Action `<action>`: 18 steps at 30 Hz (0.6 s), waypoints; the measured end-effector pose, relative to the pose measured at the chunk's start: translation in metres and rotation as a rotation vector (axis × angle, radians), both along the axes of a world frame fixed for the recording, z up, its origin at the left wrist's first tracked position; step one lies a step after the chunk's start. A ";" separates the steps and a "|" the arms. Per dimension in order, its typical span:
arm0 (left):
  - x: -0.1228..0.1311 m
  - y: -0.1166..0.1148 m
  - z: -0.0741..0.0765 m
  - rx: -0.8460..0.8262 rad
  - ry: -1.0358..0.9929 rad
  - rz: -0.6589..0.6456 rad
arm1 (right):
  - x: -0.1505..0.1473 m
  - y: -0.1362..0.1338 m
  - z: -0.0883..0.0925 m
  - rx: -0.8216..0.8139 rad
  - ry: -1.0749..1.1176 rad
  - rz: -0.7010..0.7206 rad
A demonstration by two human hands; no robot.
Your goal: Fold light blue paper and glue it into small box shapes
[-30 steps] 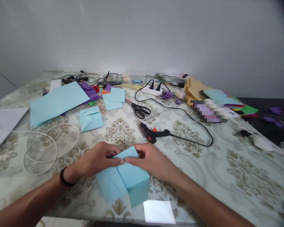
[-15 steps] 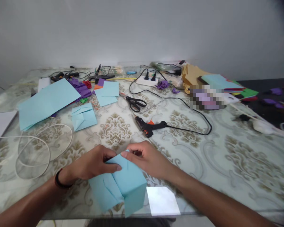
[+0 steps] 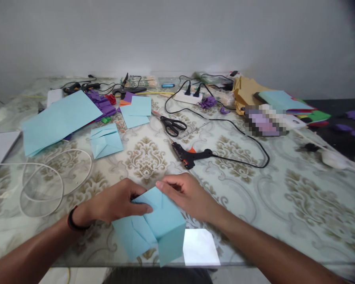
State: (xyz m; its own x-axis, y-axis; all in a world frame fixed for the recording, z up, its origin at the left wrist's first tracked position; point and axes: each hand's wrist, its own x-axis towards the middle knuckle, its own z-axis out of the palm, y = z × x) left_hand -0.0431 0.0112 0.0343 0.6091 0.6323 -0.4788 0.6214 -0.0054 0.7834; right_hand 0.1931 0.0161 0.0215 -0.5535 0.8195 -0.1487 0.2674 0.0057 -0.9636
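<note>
A folded light-blue paper box (image 3: 162,215) stands near the table's front edge, with a creased flap piece spread out on its left side. My left hand (image 3: 121,201) grips its upper left part, thumb lying on top and the other fingers hidden behind the paper. At the far top corner, my right hand (image 3: 189,195) pinches the paper between thumb and fingers. A black glue gun (image 3: 189,154) lies beyond my right hand. Black-handled scissors (image 3: 173,125) rest behind it. A smaller folded light-blue paper piece (image 3: 106,142) lies farther off to the left.
Light-blue sheets (image 3: 59,122) lie at left, near a looped white cable (image 3: 62,173). A white power strip (image 3: 187,96) with two black plugs is at the back. Brown paper (image 3: 248,92) and coloured sheets (image 3: 284,100) are stacked at back right. The glue gun's black cord curves across the right.
The right hand has shifted slightly, its thumb now at the box's far corner. The left hand keeps its hold. The whole view has moved a little.
</note>
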 end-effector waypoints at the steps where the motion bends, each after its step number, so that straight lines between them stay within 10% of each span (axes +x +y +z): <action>1: 0.000 0.000 0.000 0.015 0.007 0.016 | 0.000 0.000 0.000 -0.037 0.009 0.010; 18: 0.001 -0.004 0.002 0.115 -0.107 0.121 | 0.003 0.001 -0.003 -0.110 -0.069 0.084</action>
